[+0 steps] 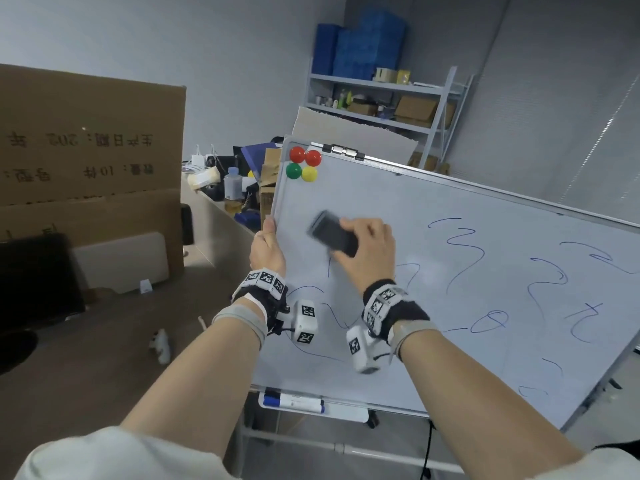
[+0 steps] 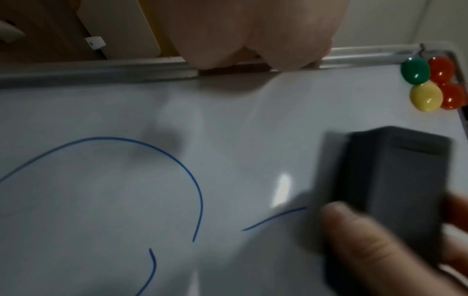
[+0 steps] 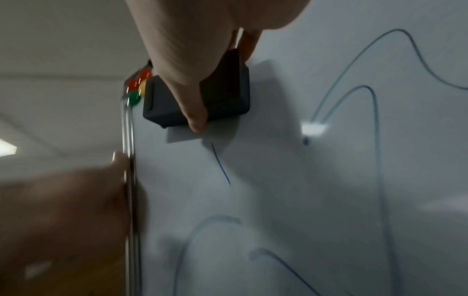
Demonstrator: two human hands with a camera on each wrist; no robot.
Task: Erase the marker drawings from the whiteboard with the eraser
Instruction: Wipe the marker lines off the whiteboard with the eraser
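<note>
Fingers (image 3: 192,112) and thumb of the right hand (image 1: 367,247) curled around the dark eraser (image 1: 333,234), pressing it flat to the whiteboard (image 1: 450,209), upper left area, just below the four round magnets (image 1: 304,165). Left hand (image 1: 266,249) wrapped over the board's left frame edge, fingers hidden behind it. Blue marker drawings (image 1: 464,251) across the middle and right. Markers (image 1: 294,400) in the tray below; cardboard boxes (image 1: 90,140) left, metal shelving (image 1: 381,95) behind.
</note>
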